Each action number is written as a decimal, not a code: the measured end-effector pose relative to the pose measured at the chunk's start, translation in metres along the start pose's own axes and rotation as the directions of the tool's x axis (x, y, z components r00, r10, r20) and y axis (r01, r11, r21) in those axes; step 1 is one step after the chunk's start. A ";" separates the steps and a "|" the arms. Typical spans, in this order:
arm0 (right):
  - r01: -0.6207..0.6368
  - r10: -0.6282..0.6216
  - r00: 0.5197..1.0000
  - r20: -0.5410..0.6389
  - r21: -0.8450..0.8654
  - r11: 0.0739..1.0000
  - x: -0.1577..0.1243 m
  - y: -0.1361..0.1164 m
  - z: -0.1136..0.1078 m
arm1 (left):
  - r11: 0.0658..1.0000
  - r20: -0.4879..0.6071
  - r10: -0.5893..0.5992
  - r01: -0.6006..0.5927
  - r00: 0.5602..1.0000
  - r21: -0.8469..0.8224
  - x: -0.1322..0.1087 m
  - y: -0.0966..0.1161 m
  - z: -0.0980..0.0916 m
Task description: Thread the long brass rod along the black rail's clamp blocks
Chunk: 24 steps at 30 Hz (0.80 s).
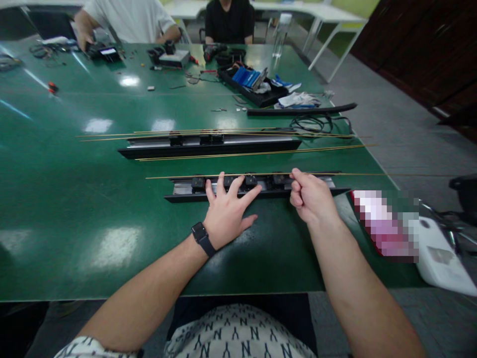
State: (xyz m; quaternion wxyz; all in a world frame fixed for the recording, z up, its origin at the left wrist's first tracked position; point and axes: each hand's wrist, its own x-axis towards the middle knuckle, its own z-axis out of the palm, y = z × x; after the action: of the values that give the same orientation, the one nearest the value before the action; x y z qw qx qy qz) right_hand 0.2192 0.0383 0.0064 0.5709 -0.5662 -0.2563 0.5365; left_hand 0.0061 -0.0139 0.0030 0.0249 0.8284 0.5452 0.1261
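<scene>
One rod (160, 177), pinched by the right hand (313, 196), spans the rail (276, 194) nearest the table's (93, 209) front edge; the left hand (225, 214) spreads over the rail; other rods (253, 153) lie unhandled.

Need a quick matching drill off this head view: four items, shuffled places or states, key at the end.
1. left hand
2. right hand
3. watch
4. clear bottle

A. upright near the far end of the green table
B. pinching the thin gold rod
C. strapped around the left wrist
D. fingers spread over the near black rail

Pairs: 1-D, 2-B, 3-C, 4-A
</scene>
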 end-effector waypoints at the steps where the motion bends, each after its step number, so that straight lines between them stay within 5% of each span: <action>1: 0.002 -0.002 1.000 -0.005 0.000 1.000 0.000 0.000 0.000 | 1.000 0.001 0.000 0.000 1.000 0.000 0.000 0.000 0.000; 24: 0.009 -0.009 1.000 0.003 -0.002 1.000 0.000 0.001 0.000 | 1.000 0.004 -0.012 0.012 1.000 -0.013 0.000 0.000 0.000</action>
State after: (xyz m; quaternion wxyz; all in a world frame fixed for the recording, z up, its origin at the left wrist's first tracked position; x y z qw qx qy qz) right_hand 0.2191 0.0382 0.0054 0.5722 -0.5650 -0.2601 0.5345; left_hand 0.0064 -0.0139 0.0035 0.0320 0.8252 0.5493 0.1278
